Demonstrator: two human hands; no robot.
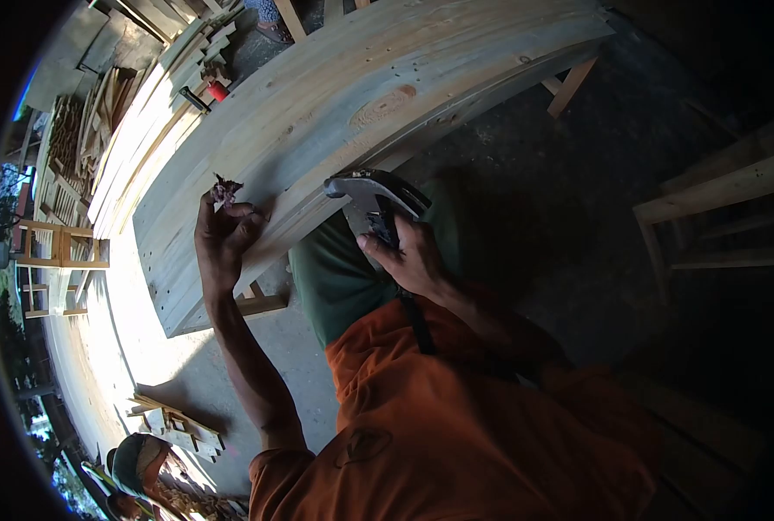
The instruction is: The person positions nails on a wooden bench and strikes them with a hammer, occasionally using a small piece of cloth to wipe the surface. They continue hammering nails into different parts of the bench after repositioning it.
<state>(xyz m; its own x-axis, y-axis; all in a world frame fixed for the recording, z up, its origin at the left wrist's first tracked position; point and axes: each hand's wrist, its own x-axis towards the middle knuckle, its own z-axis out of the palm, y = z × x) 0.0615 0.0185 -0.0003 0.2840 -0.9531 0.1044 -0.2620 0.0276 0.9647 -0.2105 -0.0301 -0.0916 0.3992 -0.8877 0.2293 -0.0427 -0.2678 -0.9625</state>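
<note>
My left hand (226,234) is raised over the near edge of a long wooden plank top (317,122), its fingers pinching a small, crumpled, purplish bundle (226,189) whose kind I cannot tell. The fingers of my right hand (414,260) wrap around a dark claw hammer (376,184), held in front of my legs. In this view the hammer's head overlaps the near edge of the planks. Small dark holes or nail marks dot the wood, and a large oval knot (385,104) shows near its middle.
A red object (217,90) lies at the far edge of the planks. Stacked lumber (109,113) fills the upper left. Wooden frames stand on the left (61,247) and right (717,187). Another person's foot (274,31) shows beyond, and a person in a cap (131,464) is lower left.
</note>
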